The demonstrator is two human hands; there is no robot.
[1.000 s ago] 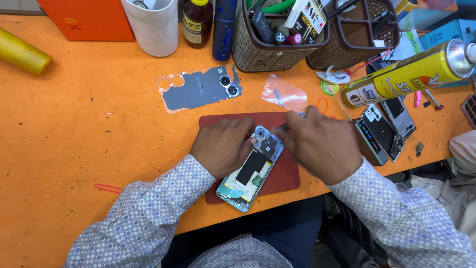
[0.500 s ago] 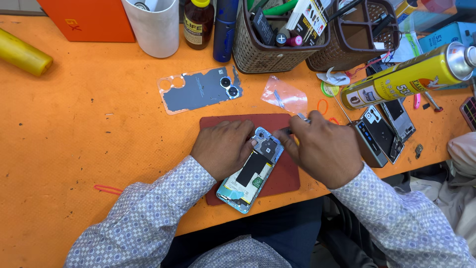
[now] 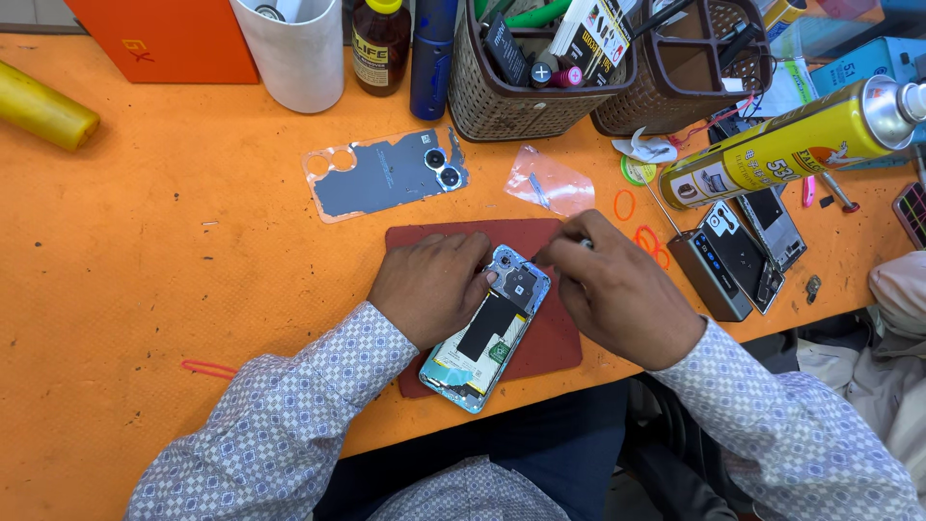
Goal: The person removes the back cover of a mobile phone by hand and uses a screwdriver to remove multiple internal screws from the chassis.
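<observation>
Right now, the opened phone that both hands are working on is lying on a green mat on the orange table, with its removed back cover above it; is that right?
Not quite: the head view shows the mat is dark red, not green. The opened phone does lie on it, under the left hand and right hand, with the back cover above it on the orange table.

An orange surface [image 3: 145, 241] fills most of the view, evenly lit, with faint scuffs and small specks across its bare left part. Along its far edge stand an orange box [image 3: 174, 39], a white cup [image 3: 294, 53], a brown bottle [image 3: 380, 46] and two brown woven baskets [image 3: 521, 96] crowded with tools. A yellow roll [image 3: 43, 108] lies at the far left. A yellow spray can [image 3: 791, 145] lies on its side at the right. Below the near edge, the space under the surface is dark.
</observation>
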